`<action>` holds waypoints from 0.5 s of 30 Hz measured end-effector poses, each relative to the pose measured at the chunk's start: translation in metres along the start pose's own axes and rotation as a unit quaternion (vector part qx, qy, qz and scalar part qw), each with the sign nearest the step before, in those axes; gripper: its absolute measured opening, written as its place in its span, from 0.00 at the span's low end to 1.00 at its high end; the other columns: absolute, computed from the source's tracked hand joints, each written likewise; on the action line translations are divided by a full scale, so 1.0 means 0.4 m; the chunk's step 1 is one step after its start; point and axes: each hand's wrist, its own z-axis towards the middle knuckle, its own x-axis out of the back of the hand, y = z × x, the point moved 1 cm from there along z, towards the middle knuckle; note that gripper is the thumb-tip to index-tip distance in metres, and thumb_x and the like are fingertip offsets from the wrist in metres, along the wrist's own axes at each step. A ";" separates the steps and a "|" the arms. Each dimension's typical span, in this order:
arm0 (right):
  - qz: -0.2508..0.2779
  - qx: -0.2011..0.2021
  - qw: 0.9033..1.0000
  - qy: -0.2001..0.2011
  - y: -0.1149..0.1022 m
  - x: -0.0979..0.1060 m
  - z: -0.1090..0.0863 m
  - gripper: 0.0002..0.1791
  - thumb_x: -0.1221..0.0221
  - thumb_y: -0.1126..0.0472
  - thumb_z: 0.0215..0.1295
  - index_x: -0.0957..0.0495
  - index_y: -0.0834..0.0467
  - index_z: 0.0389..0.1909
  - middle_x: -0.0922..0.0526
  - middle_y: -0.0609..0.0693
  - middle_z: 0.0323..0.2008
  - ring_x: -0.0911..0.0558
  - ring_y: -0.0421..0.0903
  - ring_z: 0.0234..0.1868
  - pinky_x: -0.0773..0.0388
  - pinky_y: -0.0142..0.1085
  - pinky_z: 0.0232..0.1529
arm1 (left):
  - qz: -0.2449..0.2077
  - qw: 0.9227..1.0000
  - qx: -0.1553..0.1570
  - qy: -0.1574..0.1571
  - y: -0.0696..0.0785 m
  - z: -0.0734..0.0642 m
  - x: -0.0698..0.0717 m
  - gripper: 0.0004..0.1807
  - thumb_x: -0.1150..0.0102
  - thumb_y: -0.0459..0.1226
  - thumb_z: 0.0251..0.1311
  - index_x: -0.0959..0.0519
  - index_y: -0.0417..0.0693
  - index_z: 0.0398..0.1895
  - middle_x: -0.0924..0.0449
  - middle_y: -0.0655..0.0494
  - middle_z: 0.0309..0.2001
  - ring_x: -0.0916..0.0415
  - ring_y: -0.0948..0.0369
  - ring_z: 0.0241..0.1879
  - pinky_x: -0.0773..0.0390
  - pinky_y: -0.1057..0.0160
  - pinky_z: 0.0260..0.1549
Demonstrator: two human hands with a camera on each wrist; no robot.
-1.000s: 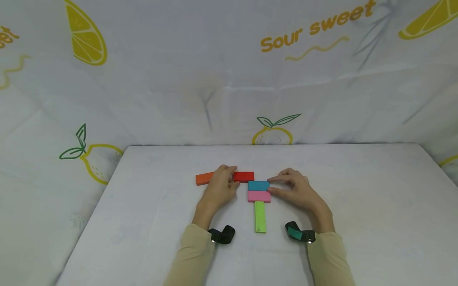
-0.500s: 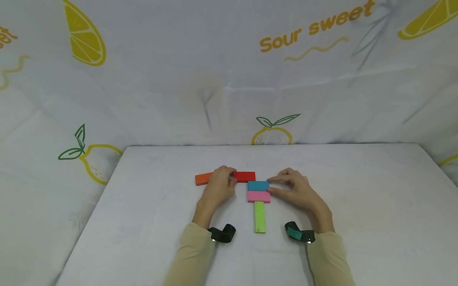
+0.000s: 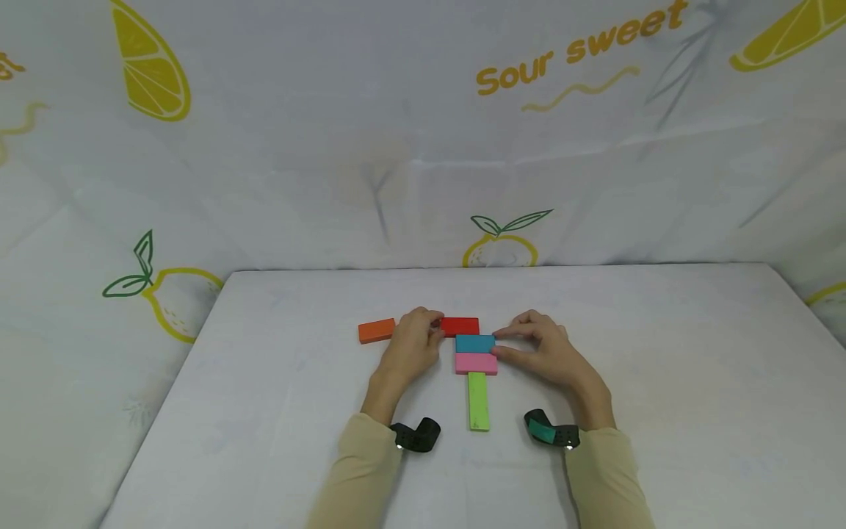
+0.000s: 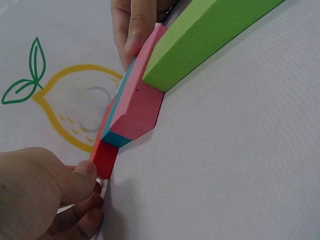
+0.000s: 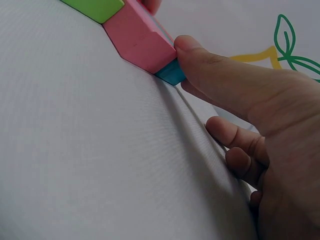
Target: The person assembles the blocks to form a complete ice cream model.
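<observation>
Nearest the viewer, well in front of the pink block (image 3: 476,364), two tan sleeves come in, the left sleeve (image 3: 360,470) to its left and the right sleeve (image 3: 608,477) to its right. Dark wrist devices sit at both wrists, the left device (image 3: 418,436) in front of the pink block and to its left, the right device (image 3: 551,430) in front and to its right, with a green patch on it. Between them lies the green block (image 3: 479,401), lengthwise, its far end meeting the near side of the pink block. The pink block lies crosswise on the white table (image 3: 264,411), and the blue block (image 3: 475,344) lies alongside, right behind it. To the right of the pink block, the right hand (image 3: 545,349) pinches the right end of the blue block between thumb and finger, its other fingers loosely bent. To the left, the left hand (image 3: 413,344) pinches the left end of the red block (image 3: 460,327), which sits behind the pink block, just past the blue one and shifted left. The orange block (image 3: 377,330) rests slightly askew, well left of the pink block and beyond it, near the left hand. Farthest back, behind the pink block, hangs a pale cloth (image 3: 297,162) printed with lemons and "Sour sweet" lettering (image 3: 581,48)
</observation>
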 end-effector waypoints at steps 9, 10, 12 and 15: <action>0.005 0.001 1.000 0.002 0.001 -0.001 0.001 0.17 0.29 0.53 0.59 0.11 0.53 0.48 0.21 0.52 0.47 0.26 0.52 0.56 0.41 0.45 0.50 | -0.001 1.000 -0.007 0.000 0.003 0.000 -0.009 0.18 0.41 0.31 0.69 0.20 0.36 0.60 0.16 0.43 0.51 0.20 0.52 0.51 0.17 0.55 0.54; 0.006 0.001 1.000 0.002 0.002 -0.001 0.001 0.16 0.29 0.53 0.59 0.11 0.53 0.48 0.21 0.52 0.47 0.26 0.52 0.56 0.41 0.45 0.50 | -0.002 1.000 -0.007 0.000 0.003 0.000 -0.010 0.18 0.41 0.31 0.69 0.20 0.36 0.60 0.16 0.43 0.51 0.20 0.53 0.51 0.17 0.56 0.54; 0.008 0.003 1.000 0.003 0.002 -0.002 0.002 0.16 0.29 0.54 0.59 0.11 0.53 0.47 0.21 0.52 0.47 0.26 0.52 0.56 0.41 0.45 0.50 | -0.002 1.000 -0.009 0.001 0.002 0.001 -0.012 0.17 0.41 0.31 0.69 0.20 0.36 0.60 0.16 0.44 0.51 0.20 0.53 0.50 0.17 0.56 0.54; 0.006 0.003 1.000 0.004 0.002 -0.003 0.003 0.16 0.28 0.54 0.59 0.11 0.53 0.47 0.21 0.52 0.47 0.26 0.53 0.56 0.41 0.46 0.50 | 0.004 1.000 -0.014 0.003 0.001 0.002 -0.015 0.17 0.41 0.31 0.69 0.20 0.36 0.59 0.16 0.44 0.50 0.21 0.53 0.49 0.17 0.56 0.54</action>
